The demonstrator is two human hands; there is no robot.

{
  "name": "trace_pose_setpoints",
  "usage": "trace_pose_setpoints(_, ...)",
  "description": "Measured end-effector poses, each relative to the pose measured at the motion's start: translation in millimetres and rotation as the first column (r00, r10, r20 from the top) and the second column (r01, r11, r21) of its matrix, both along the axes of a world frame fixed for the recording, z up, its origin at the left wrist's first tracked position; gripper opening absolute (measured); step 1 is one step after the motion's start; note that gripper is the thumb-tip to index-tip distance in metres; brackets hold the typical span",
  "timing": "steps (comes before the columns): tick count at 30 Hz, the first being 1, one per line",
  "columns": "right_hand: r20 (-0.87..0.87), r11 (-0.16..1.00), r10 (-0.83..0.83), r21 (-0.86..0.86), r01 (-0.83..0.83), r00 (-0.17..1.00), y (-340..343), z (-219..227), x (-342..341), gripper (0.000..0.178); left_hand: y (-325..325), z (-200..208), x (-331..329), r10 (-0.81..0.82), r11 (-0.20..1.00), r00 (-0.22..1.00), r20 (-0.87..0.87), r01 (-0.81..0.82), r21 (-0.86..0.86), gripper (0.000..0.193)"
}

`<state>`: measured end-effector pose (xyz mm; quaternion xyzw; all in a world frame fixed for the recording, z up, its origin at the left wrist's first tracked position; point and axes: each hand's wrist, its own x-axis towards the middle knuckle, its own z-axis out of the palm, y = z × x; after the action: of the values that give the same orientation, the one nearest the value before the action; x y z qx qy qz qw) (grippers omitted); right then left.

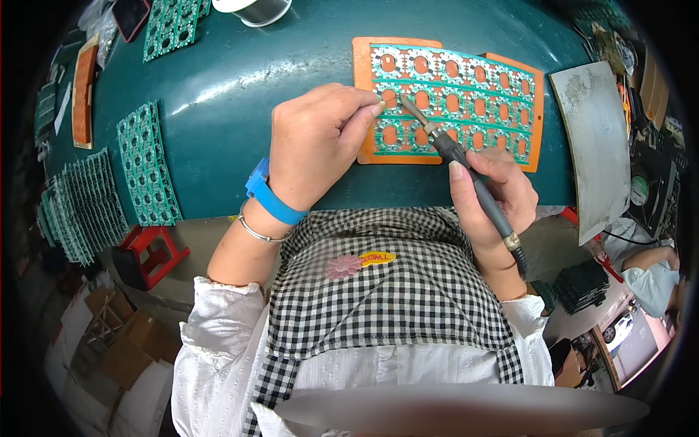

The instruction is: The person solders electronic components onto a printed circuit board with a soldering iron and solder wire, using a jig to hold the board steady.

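My right hand [499,193] grips a soldering iron [473,175] by its dark handle. The iron slants up to the left, its tip at a ring-shaped circuit in the middle row, near the left end of a green circuit board panel [466,84]. That panel lies on an orange fixture board [537,116]. Over the fixture's left edge, my left hand [320,138] is closed in a pinch, thumb against forefinger. A thin strand of solder wire [388,102] seems to lead from its fingertips toward the iron's tip; it is very fine.
Another green panel [148,164] lies at the left of the table [233,116], beside a row of stacked panels [84,207]. A wire spool [258,11] stands at the far edge. A grey metal sheet [593,146] is at the right, with another person's arm [648,258] beyond.
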<state>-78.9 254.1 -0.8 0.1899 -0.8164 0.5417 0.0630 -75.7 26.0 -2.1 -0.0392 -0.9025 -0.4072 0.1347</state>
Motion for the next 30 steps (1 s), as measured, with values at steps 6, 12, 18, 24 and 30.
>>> trace_pose_setpoints(6, -0.037, 1.000, 0.012, 0.020, -0.011, 0.999, -2.3, 0.7, 3.2, 0.023, 1.4, -4.8, -2.3, 0.009, 1.000, 0.999, -0.038, -0.010, -0.011, 0.004)
trace_pose_setpoints(12, -0.087, 0.996, 0.070, 0.055, -0.066, 0.994, 1.0, 5.0, 4.9, 0.023, -3.3, 0.6, 4.3, -0.068, 0.993, 0.996, -0.066, 0.062, -0.096, 0.005)
trace_pose_setpoints(18, 0.013, 0.987, 0.018, -0.162, -0.015, 1.000, 7.8, 0.0, 5.3, 0.021, -17.0, 11.7, 15.2, 0.006, 0.999, 1.000, -0.022, -0.008, -0.050, 0.007)
trace_pose_setpoints(24, -0.029, 0.993, 0.070, -0.088, -0.072, 0.997, -4.3, -3.3, 5.4, 0.024, -16.3, 1.7, 7.4, -0.007, 0.998, 0.997, -0.080, 0.003, -0.056, 0.006)
trace_pose_setpoints(30, -0.095, 0.996, 0.059, -0.061, -0.065, 0.994, -13.5, -8.6, 5.9, 0.023, -16.3, -4.3, 7.6, -0.030, 0.998, 0.998, -0.058, 0.027, -0.052, 0.006)
